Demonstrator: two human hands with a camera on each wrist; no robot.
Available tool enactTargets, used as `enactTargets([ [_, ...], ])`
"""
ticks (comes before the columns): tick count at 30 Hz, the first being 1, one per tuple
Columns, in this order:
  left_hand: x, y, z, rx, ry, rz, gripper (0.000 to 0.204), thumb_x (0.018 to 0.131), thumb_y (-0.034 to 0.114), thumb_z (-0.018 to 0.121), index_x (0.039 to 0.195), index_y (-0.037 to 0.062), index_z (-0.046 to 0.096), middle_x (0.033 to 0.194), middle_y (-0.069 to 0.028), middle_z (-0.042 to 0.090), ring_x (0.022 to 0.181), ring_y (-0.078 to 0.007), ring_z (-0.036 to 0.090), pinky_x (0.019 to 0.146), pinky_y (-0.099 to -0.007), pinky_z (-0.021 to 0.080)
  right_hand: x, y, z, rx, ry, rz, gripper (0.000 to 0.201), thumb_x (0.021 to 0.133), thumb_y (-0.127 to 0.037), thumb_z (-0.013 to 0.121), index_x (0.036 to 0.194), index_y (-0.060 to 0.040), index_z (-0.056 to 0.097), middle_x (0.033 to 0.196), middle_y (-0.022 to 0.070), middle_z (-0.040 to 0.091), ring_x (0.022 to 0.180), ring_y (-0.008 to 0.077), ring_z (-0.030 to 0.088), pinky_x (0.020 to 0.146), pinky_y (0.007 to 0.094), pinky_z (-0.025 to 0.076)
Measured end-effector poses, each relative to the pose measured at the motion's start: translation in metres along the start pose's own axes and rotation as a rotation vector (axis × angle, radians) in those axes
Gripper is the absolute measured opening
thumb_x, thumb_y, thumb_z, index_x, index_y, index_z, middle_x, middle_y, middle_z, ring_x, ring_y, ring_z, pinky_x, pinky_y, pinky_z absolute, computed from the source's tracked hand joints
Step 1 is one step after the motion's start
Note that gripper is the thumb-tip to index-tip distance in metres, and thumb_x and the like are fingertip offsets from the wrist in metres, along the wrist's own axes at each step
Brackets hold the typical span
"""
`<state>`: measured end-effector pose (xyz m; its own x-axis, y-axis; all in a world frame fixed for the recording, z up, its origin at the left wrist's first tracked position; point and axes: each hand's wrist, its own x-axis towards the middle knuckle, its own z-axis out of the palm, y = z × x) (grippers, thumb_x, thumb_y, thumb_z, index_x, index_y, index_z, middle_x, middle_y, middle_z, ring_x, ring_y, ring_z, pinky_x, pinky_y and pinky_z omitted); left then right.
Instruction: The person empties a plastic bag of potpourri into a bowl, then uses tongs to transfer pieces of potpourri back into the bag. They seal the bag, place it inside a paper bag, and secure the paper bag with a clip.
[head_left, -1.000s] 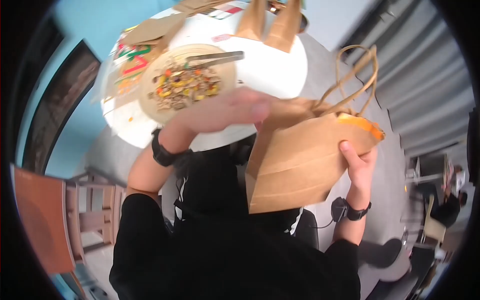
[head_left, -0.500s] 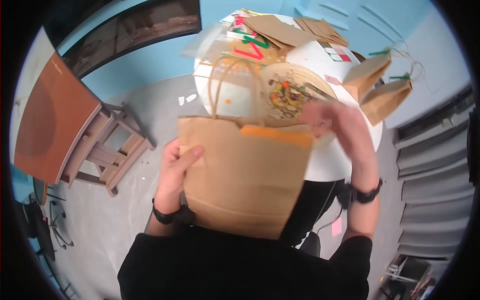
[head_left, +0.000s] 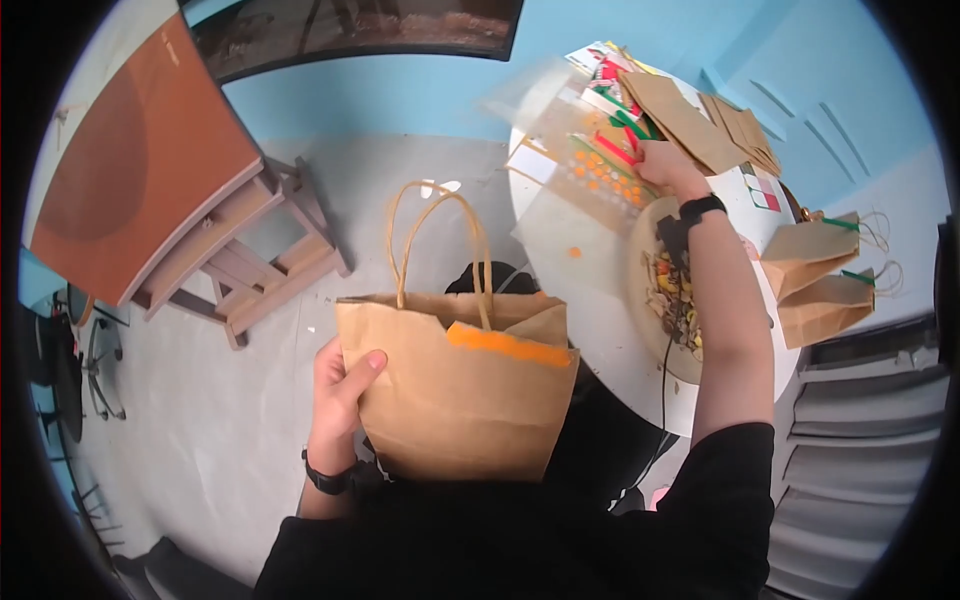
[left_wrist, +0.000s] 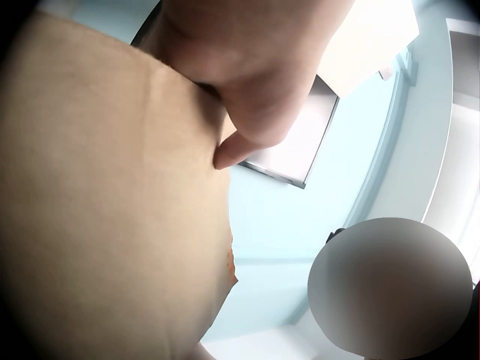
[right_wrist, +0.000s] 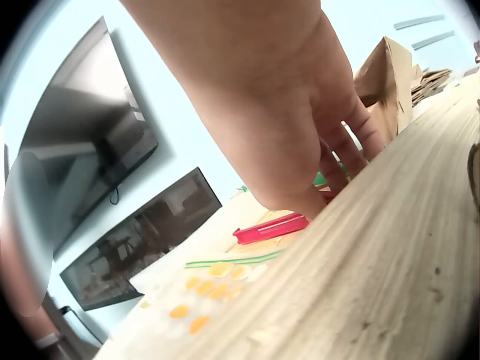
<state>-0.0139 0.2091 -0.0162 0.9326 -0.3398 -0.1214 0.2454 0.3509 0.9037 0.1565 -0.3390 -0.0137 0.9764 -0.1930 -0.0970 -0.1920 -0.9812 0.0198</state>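
Note:
My left hand [head_left: 340,385] grips the left side of a brown paper bag [head_left: 460,400], its thumb lying over the front. The bag stands upright with twisted handles raised, its mouth gaping and an orange strip along the rim. In the left wrist view the bag [left_wrist: 112,195] fills the left half. My right hand [head_left: 668,168] reaches across the table to a red clip-like strip [head_left: 617,147] and green strips [head_left: 630,122]. In the right wrist view its fingers point down beside the red strip [right_wrist: 270,227]; a pale rim hides the fingertips, so I cannot tell whether they pinch anything.
A round pale dish [head_left: 645,285] of mixed colourful pieces sits below my right forearm on the white table [head_left: 590,330]. Orange dots lie on clear sheeting [head_left: 600,178]. Flat paper bags [head_left: 690,120] lie at the back; two standing bags [head_left: 825,310] are at the right. A wooden stand [head_left: 250,270] is at left.
My right hand has left the bag's mouth and swung out over the dish to the coloured strips. The bag stays in my left hand; the head view has turned left.

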Motion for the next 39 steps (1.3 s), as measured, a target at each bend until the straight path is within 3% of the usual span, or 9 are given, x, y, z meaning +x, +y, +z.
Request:
enactTargets([
  [2, 0.001, 0.002, -0.002, 0.01, 0.028, 0.009, 0.026, 0.094, 0.006, 0.058, 0.118, -0.0043, 0.058, 0.107, -0.0098, 0.068, 0.093, -0.0142, 0.064, 0.08, -0.0274, 0.051, -0.005, -0.007, -0.014, -0.009, 0.034, -0.017, 0.021, 0.081, -0.024, 0.066, 0.093, -0.0074, 0.064, 0.084, 0.0119, 0.069, 0.08, 0.0253, 0.067, 0.07, 0.036, 0.052],
  [5, 0.006, 0.008, 0.0, 0.057, 0.064, 0.055, 0.025, 0.094, 0.006, 0.059, 0.118, -0.0031, 0.059, 0.105, -0.0075, 0.068, 0.091, -0.0118, 0.063, 0.08, -0.0266, 0.05, -0.046, -0.045, -0.071, 0.513, -0.095, 0.208, 0.019, 0.088, -0.024, 0.064, 0.098, -0.0086, 0.06, 0.08, 0.0065, 0.066, 0.073, 0.015, 0.066, 0.065, 0.0268, 0.05],
  [11, 0.002, 0.015, 0.014, 0.091, 0.037, 0.149, 0.026, 0.095, 0.008, 0.062, 0.118, -0.002, 0.06, 0.104, -0.0045, 0.067, 0.089, -0.0095, 0.061, 0.078, -0.0252, 0.05, -0.198, -0.115, -0.175, 0.874, 0.185, -0.357, 0.016, 0.095, -0.016, 0.06, 0.101, -0.0007, 0.061, 0.085, 0.0004, 0.061, 0.069, 0.0062, 0.052, 0.063, 0.021, 0.043],
  [15, -0.01, 0.023, 0.037, 0.141, -0.01, 0.2, 0.024, 0.094, 0.007, 0.063, 0.115, -0.0034, 0.061, 0.1, -0.0051, 0.068, 0.086, -0.0092, 0.062, 0.075, -0.0245, 0.05, -0.299, -0.167, -0.203, 0.739, 0.248, -0.634, 0.015, 0.081, -0.007, 0.066, 0.094, -0.0004, 0.064, 0.083, 0.0046, 0.062, 0.07, 0.0127, 0.055, 0.065, 0.0235, 0.043],
  [18, -0.023, 0.032, 0.052, 0.317, -0.097, 0.268, 0.019, 0.09, 0.006, 0.066, 0.106, -0.0054, 0.064, 0.09, -0.0066, 0.069, 0.079, -0.0099, 0.062, 0.071, -0.0246, 0.049, -0.323, -0.189, -0.199, 0.491, 0.144, -0.774, 0.019, 0.072, -0.01, 0.071, 0.088, -0.001, 0.066, 0.077, 0.0105, 0.061, 0.064, 0.024, 0.057, 0.058, 0.0323, 0.044],
  [23, -0.049, 0.041, 0.071, 0.636, -0.141, 0.391, 0.014, 0.081, 0.004, 0.071, 0.09, -0.0072, 0.069, 0.083, -0.009, 0.07, 0.072, -0.0149, 0.063, 0.068, -0.0272, 0.049, -0.34, -0.185, -0.169, 0.4, -0.068, -0.79, 0.028, 0.08, -0.02, 0.072, 0.099, -0.003, 0.061, 0.088, 0.0115, 0.061, 0.076, 0.0263, 0.061, 0.067, 0.0357, 0.049],
  [27, -0.05, 0.032, 0.084, 0.545, -0.049, 0.413, 0.031, 0.081, 0.013, 0.071, 0.104, -0.0079, 0.066, 0.098, -0.0107, 0.069, 0.089, -0.0169, 0.062, 0.084, -0.0296, 0.047, -0.349, -0.177, -0.121, 0.339, 0.503, -0.723, 0.022, 0.078, -0.013, 0.068, 0.092, -0.0002, 0.056, 0.082, 0.0109, 0.057, 0.081, 0.0267, 0.06, 0.068, 0.0349, 0.05],
  [31, -0.035, 0.028, 0.111, 0.398, -0.067, 0.424, 0.04, 0.075, 0.016, 0.077, 0.106, -0.0072, 0.066, 0.099, -0.0108, 0.068, 0.085, -0.0181, 0.063, 0.08, -0.0285, 0.049, -0.362, -0.151, -0.102, 0.515, 0.664, -0.677, 0.025, 0.077, -0.013, 0.068, 0.093, 0.0015, 0.055, 0.086, 0.0122, 0.057, 0.086, 0.0271, 0.056, 0.074, 0.0338, 0.049],
  [39, -0.013, 0.05, 0.196, 0.606, -0.344, 0.516, 0.044, 0.077, 0.023, 0.074, 0.106, -0.0065, 0.06, 0.097, -0.0142, 0.067, 0.084, -0.0196, 0.063, 0.083, -0.031, 0.048, -0.402, -0.083, -0.096, 1.009, 0.544, -0.583, 0.034, 0.082, -0.013, 0.069, 0.111, -0.0017, 0.054, 0.096, 0.01, 0.058, 0.092, 0.0271, 0.053, 0.079, 0.0338, 0.047],
])
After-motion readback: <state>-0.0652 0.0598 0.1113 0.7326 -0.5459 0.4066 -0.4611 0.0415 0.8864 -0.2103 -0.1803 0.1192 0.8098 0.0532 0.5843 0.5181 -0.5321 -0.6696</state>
